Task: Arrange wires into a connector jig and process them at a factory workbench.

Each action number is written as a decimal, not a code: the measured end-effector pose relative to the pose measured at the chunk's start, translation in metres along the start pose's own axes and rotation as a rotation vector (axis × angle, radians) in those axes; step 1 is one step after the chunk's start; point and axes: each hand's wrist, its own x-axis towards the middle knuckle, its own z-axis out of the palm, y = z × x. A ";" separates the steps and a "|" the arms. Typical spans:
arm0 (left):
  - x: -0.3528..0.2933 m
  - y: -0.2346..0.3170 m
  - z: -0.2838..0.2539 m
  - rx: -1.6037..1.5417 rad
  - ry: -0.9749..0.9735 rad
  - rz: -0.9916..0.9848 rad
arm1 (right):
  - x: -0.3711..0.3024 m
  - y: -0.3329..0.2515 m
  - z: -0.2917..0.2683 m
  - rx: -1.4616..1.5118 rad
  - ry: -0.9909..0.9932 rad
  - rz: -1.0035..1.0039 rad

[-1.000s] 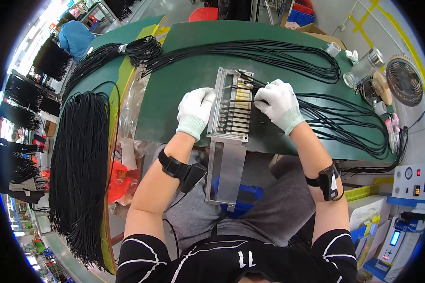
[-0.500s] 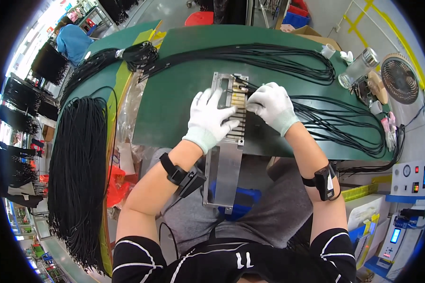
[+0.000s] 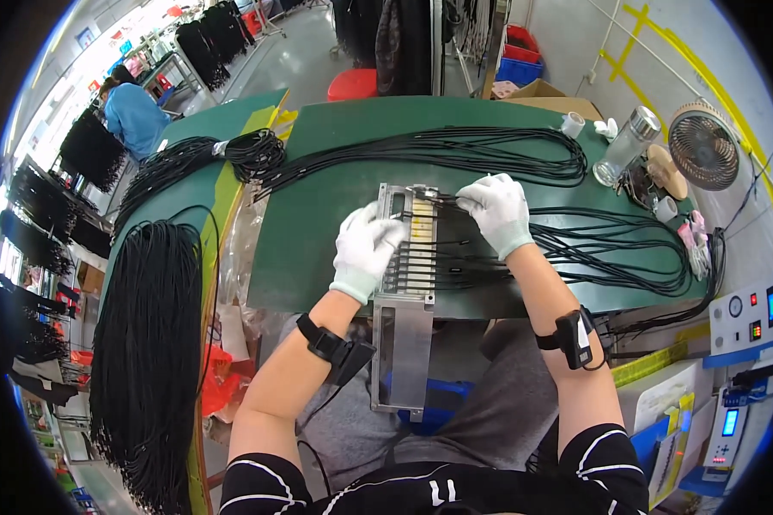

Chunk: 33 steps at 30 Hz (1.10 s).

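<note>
A long metal fixture (image 3: 408, 343) with a row of pale slotted blocks (image 3: 420, 249) lies across the table's front edge and juts out over my lap. Thin black cable ends cross the slots. My left hand (image 3: 365, 251), in a white glove, is at the fixture's left side with its fingers curled together; whatever may be between the fingertips is hidden. To the right of the fixture's far end, my gloved right hand (image 3: 498, 215) pinches a black cable (image 3: 449, 201) near its end. From the slots, more black cables (image 3: 610, 225) run rightward in loops.
A long cable bundle (image 3: 455, 137) lies across the back of the green table (image 3: 318, 257). At far right are a glass bottle (image 3: 631, 142) and a small fan (image 3: 703, 148). A thick cable bundle (image 3: 146, 343) hangs at left. Someone in blue (image 3: 135, 116) sits far off.
My left hand has drawn back leftward from the slots, its spread fingers now curled. My right hand has moved away from the slots toward the fixture's far end. The whole view has tilted up.
</note>
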 end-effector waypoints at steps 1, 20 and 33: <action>0.004 0.001 0.000 -0.064 0.082 -0.085 | 0.001 -0.007 -0.005 0.056 -0.025 -0.039; 0.013 -0.015 -0.014 -0.629 -0.097 -0.414 | -0.004 -0.028 -0.011 0.424 -0.312 0.059; 0.011 -0.020 -0.009 0.066 -0.076 -0.184 | -0.004 -0.032 -0.002 0.154 -0.223 -0.096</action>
